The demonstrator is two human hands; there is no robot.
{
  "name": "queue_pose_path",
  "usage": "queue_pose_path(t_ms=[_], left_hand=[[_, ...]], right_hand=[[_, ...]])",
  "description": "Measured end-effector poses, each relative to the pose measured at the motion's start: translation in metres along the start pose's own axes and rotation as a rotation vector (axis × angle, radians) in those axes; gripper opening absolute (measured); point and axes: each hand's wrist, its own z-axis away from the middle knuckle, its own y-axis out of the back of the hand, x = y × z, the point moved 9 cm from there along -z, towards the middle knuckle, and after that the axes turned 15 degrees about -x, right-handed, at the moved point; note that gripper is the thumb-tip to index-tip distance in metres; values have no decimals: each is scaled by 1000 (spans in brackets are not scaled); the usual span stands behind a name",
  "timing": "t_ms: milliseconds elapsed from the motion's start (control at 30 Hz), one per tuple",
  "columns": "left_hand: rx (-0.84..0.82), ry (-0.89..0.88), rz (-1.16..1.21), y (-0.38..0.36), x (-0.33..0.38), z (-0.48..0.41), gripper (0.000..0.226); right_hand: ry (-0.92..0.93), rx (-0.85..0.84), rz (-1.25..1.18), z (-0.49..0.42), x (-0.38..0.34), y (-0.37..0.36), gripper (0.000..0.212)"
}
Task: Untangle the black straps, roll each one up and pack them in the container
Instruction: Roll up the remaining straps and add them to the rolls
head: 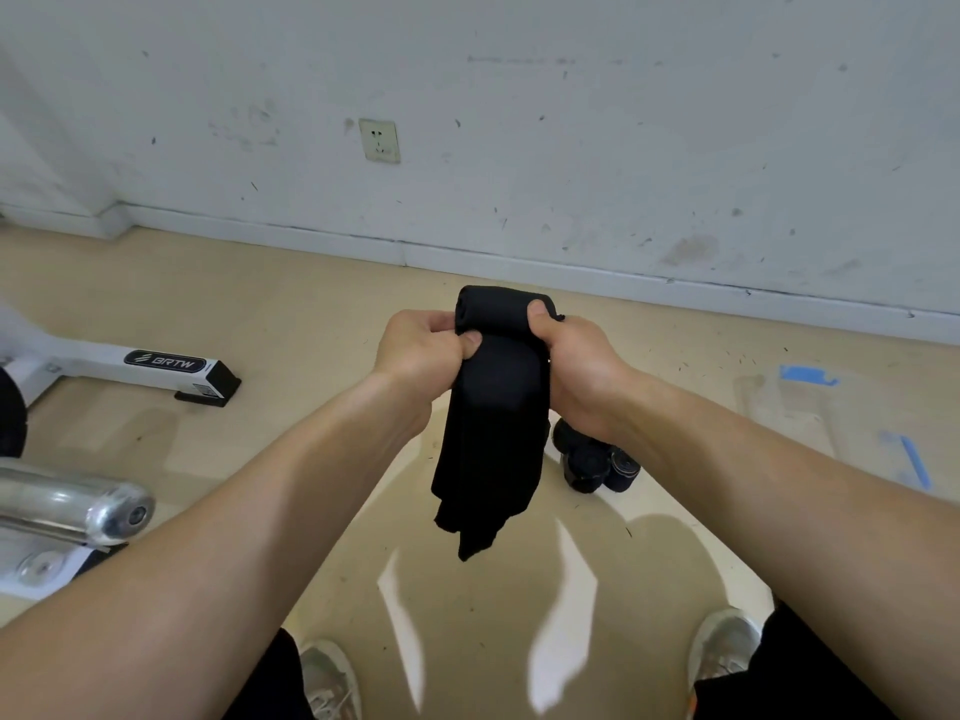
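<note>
A wide black strap (493, 407) is held up in front of me, its top end wound into a small roll and its loose tail hanging down toward the floor. My left hand (426, 350) grips the roll's left side with curled fingers and thumb. My right hand (571, 366) grips the right side, thumb on top of the roll. Several rolled black straps (597, 462) lie on the floor under my right wrist, partly hidden by it. No container shows in the view.
White gym-machine base (171, 368) with a black foot lies at the left, and a chrome bar end (104, 509) sticks out lower left. A white wall with a socket (379, 141) stands ahead. Blue tape marks (808, 375) are on the beige floor at right. My shoes (327, 678) show below.
</note>
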Motion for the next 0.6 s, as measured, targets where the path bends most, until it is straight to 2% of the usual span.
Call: queue_pose_path(t_ms=[100, 200, 333, 433, 600], left_hand=[[74, -35, 4, -12, -7, 8, 20], [157, -38, 35, -21, -7, 14, 26], [100, -91, 99, -31, 0, 16, 33], [48, -71, 133, -32, -7, 10, 21], [85, 33, 125, -12, -10, 5, 6]], right_hand=[[-12, 64, -64, 1, 10, 1, 39], [-13, 119, -13, -1, 12, 4, 43], [44, 135, 2, -5, 3, 8, 43], [50, 105, -6, -7, 6, 10, 41], [97, -8, -41, -3, -1, 5, 31]])
